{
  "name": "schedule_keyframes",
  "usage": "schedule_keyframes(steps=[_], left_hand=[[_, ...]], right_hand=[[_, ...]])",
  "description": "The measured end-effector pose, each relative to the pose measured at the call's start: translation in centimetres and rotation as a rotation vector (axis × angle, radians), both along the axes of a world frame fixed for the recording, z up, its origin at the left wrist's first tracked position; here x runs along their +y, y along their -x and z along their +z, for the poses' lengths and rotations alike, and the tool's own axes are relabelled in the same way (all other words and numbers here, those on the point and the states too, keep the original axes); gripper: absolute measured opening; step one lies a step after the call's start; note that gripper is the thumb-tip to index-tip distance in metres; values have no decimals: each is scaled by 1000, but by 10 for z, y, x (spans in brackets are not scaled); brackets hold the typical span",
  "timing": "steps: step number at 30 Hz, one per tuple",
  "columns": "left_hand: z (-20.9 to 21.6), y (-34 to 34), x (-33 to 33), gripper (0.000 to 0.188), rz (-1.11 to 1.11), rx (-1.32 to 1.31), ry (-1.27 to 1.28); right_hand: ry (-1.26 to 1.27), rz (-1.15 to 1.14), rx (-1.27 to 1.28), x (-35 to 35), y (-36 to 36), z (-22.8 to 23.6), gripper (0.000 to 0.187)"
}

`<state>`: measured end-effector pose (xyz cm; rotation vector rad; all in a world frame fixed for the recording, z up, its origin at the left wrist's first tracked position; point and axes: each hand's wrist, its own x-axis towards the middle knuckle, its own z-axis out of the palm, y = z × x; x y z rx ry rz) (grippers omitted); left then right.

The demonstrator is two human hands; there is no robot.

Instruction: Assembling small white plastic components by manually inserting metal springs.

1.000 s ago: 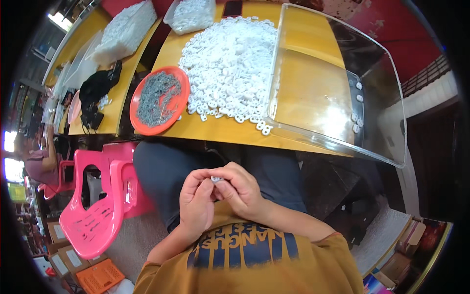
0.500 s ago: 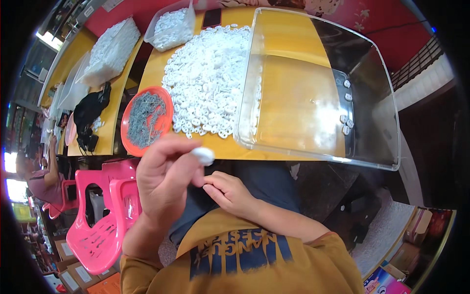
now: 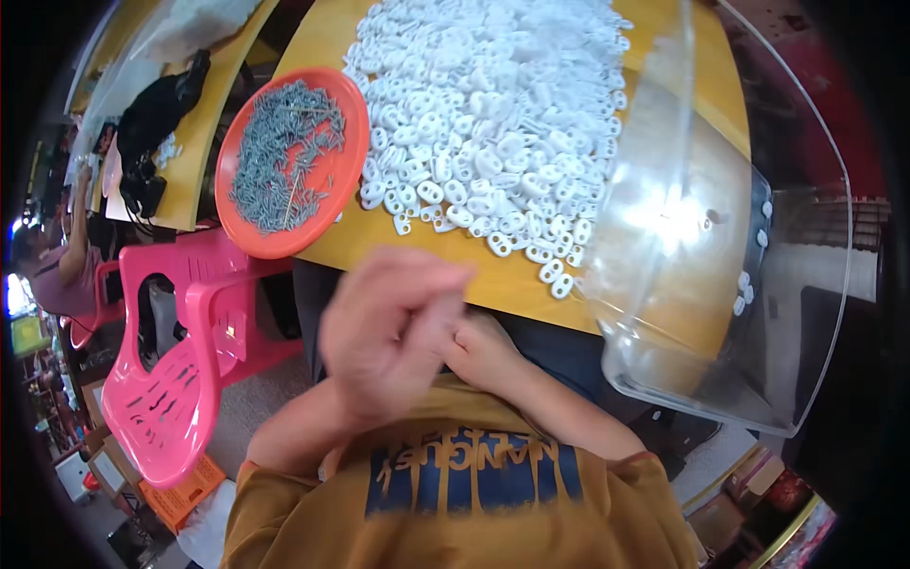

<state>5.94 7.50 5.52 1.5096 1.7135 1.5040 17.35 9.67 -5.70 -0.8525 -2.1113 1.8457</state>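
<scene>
The white pieces (image 3: 488, 123), small ovals with two holes, lay in a broad heap on the yellow desk (image 3: 445, 251), a few strays near its front edge. The left hand (image 3: 389, 327) was raised just in front of that edge, blurred, its fingers curled in; whether its grip pinched a piece could not be told. The right hand (image 3: 488, 351) sat lower and just beside it, partly hidden behind it, so its grip could not be told either.

To the left of the heap, a red plate (image 3: 256, 242) held grey screws (image 3: 284, 142), with a patch of its bottom bare. To the right stood a big clear bin (image 3: 630, 365), a few white pieces showing at its far right side.

Further left, a black cloth (image 3: 156, 119) lay on a second desk (image 3: 194, 180). A pink chair (image 3: 166, 408) stood below it, near the person's left side, with an orange packet (image 3: 194, 488) beneath. Beyond the chair, at the far left, another person (image 3: 62, 284) had an arm raised.
</scene>
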Motion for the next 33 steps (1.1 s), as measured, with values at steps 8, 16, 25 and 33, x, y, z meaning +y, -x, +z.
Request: schedule_keyframes(steps=[8,16,25,33], left_hand=[[-62,-17,-4,31,-479,142,149],[-60,-30,9,45,-424,722,14],[-61,-26,1,45,-399,785,-23],[-61,-15,-5,48,-169,665,-43]], right_hand=[[-21,-7,62,-5,15,-39,23],[20,-47,38,-5,11,-39,23],[58,-80,48,-11,24,-35,22],[87,-88,51,-34,-8,-28,22]])
